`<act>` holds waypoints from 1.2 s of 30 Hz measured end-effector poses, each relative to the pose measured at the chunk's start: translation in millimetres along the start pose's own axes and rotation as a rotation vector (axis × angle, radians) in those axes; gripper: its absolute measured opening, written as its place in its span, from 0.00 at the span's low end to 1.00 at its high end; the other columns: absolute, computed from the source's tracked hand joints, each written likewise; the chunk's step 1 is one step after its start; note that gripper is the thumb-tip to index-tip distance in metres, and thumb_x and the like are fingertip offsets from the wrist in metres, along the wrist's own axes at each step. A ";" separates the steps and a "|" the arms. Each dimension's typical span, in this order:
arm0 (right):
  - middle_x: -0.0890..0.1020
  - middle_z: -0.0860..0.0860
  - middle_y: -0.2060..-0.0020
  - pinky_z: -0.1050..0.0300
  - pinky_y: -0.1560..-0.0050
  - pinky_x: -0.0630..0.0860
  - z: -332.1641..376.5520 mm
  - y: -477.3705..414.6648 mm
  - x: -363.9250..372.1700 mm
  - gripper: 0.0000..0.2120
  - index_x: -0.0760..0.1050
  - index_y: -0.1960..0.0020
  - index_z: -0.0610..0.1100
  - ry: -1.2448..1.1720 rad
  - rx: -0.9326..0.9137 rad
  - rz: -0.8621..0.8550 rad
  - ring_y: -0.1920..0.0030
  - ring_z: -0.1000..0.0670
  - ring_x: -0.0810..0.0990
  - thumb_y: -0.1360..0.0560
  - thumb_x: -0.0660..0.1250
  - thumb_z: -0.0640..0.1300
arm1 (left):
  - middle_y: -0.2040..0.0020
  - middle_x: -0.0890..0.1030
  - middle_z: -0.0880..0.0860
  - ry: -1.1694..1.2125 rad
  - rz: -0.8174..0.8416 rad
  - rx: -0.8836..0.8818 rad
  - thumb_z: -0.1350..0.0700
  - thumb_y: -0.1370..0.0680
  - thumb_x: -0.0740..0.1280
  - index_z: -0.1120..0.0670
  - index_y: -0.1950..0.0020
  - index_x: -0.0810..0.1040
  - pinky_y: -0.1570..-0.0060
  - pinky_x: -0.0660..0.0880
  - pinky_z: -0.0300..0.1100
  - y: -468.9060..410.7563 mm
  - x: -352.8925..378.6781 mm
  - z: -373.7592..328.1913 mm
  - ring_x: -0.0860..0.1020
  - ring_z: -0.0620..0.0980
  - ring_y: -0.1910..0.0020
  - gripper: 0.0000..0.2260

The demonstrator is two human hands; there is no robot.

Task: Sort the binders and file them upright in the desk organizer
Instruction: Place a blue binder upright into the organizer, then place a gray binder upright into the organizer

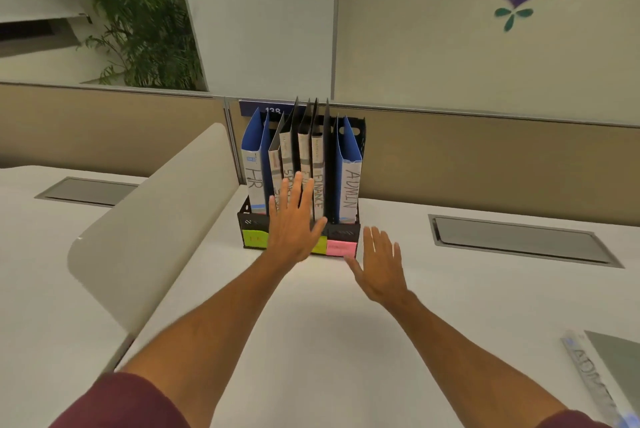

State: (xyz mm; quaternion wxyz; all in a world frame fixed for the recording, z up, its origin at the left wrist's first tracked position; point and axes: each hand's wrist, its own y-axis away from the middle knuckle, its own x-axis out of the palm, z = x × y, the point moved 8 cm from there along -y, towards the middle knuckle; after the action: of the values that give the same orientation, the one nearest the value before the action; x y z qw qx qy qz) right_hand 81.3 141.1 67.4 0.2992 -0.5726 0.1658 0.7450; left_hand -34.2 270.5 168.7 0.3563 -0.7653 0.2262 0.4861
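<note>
A black desk organizer point(349, 232) stands at the back of the white desk, with green and pink sticky labels on its front. Several binders stand upright in it: a blue one marked HR point(254, 171) at the left, black ones in the middle including FINANCE point(318, 178), and a blue one marked ADMIN point(350, 181) at the right. My left hand point(294, 223) is flat with straight fingers against the middle binders' spines. My right hand point(379, 265) hovers flat just right of the organizer's front corner, holding nothing. Another binder marked ADMIN point(588, 379) lies flat at the desk's near right edge.
A curved white divider panel point(156, 230) rises left of the organizer. Two grey cable hatches point(519, 240) point(90, 190) are set into the desk. A beige partition wall point(485, 164) runs behind the organizer, with a plant point(138, 22) beyond it.
</note>
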 end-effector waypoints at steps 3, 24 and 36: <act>0.46 0.46 0.22 0.42 0.26 0.39 -7.6 36.3 -0.2 0.45 0.41 0.22 0.47 0.106 0.008 0.004 0.22 0.45 0.43 0.31 0.28 0.71 | 0.21 0.43 0.52 -0.024 0.100 -0.004 0.40 0.21 0.58 0.49 0.22 0.45 0.26 0.46 0.60 44.2 21.1 -6.6 0.42 0.55 0.22 0.34; 0.46 0.46 0.22 0.39 0.27 0.38 -132.5 274.7 16.7 0.46 0.41 0.22 0.49 0.166 0.242 0.091 0.22 0.44 0.43 0.33 0.23 0.71 | 0.22 0.38 0.52 -0.110 0.453 0.256 0.37 0.20 0.48 0.50 0.22 0.41 0.28 0.37 0.60 259.3 126.4 -137.2 0.38 0.56 0.23 0.33; 0.54 0.46 0.23 0.38 0.27 0.43 -309.6 322.8 -33.1 0.34 0.52 0.22 0.48 0.115 0.340 0.109 0.23 0.45 0.50 0.22 0.46 0.66 | 0.21 0.41 0.54 0.003 0.567 0.240 0.39 0.20 0.49 0.55 0.22 0.45 0.27 0.39 0.57 282.1 191.6 -288.8 0.40 0.54 0.23 0.32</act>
State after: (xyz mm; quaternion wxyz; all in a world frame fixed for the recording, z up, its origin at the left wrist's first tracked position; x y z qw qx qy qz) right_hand 115.0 -297.2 -21.5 0.3409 -0.5456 0.3370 0.6874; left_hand 20.2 -132.1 -17.5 0.2939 -0.6250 0.4870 0.5346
